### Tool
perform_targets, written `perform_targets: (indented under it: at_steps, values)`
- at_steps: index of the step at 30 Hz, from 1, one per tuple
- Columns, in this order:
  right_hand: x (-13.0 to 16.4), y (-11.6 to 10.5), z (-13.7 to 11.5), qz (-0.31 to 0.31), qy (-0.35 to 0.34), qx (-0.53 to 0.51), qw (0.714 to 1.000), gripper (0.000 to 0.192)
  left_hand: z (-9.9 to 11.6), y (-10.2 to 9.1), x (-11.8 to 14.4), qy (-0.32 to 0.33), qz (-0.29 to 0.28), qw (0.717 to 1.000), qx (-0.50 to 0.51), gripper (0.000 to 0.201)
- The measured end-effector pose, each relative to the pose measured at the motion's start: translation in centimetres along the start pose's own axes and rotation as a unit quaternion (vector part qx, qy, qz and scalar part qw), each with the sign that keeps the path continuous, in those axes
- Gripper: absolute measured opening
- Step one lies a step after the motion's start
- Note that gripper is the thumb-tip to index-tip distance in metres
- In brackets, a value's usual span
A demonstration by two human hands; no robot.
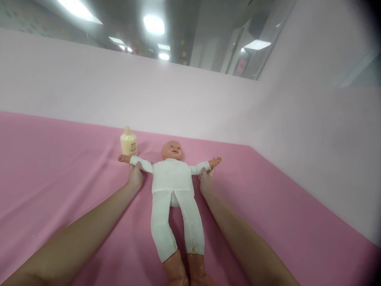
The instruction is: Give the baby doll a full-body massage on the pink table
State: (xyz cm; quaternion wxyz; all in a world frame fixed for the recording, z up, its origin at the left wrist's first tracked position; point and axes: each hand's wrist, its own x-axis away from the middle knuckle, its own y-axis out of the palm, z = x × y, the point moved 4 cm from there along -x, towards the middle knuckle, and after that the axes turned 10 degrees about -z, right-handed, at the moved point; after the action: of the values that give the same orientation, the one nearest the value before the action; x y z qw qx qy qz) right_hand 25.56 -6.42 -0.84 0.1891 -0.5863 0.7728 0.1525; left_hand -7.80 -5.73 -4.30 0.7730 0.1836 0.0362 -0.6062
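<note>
While the doll [172, 178] lies face up on the pink sheet [59, 167], each hand's fingers clasp one sleeve, left hand [135, 176] and right hand [206, 180] spreading its arms flat; a bottle [128, 143] stands just beyond the left fingers.

Doll [172, 180], centre of frame: plain white long-sleeved top and white trousers, no pattern; faint yellowish stains near trouser cuffs. Doll head, hands, feet peach-orange.
Bottle [128, 142], left of doll head: pale cream-yellow, small dark print on label, cap same cream.
Sheet [59, 167], lower half of frame: solid pink, unpatterned.
Wall [178, 95] behind: pale pink, plain.
Ceiling [178, 24], top of frame: grey, white lights.
</note>
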Motion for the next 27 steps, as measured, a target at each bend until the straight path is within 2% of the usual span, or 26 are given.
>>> perform_targets:
  at_steps: [2, 4, 8, 11, 14, 18, 21, 27]
  values:
    - [0.3, 0.6, -0.8, -0.022, 0.02, -0.014, 0.999, 0.076, 0.8, 0.2, 0.3, 0.013, -0.007, 1.0, -0.015, 0.041]
    - [0.7, 1.4, -2.0, -0.073, 0.016, -0.014, 0.997, 0.071, 1.9, 0.7, 0.7, 0.022, -0.032, 0.999, -0.038, 0.036]
    - [1.5, 2.4, -3.9, -0.156, -0.041, 0.061, 0.985, 0.05, 3.7, 2.4, 1.8, 0.051, -0.137, 0.983, -0.112, 0.041]
    - [1.8, 2.8, -3.8, -0.2, -0.069, 0.127, 0.969, 0.043, 4.1, 3.7, 2.5, 0.088, -0.219, 0.955, -0.182, 0.045]
    - [1.8, 3.1, -3.3, -0.232, -0.084, 0.155, 0.956, 0.046, 4.0, 4.2, 2.7, 0.096, -0.254, 0.938, -0.217, 0.046]
    - [1.9, 3.0, -3.6, -0.2, -0.082, 0.15, 0.965, 0.046, 4.4, 4.1, 2.6, 0.103, -0.239, 0.938, -0.228, 0.046]
    - [1.9, 2.5, -3.9, -0.143, -0.05, 0.109, 0.982, 0.046, 4.5, 3.6, 2.4, 0.087, -0.194, 0.955, -0.207, 0.048]
    - [1.1, 0.9, -2.6, -0.009, 0.029, 0.03, 0.999, 0.068, 2.3, 1.6, 1.1, 0.019, -0.097, 0.991, -0.09, 0.055]
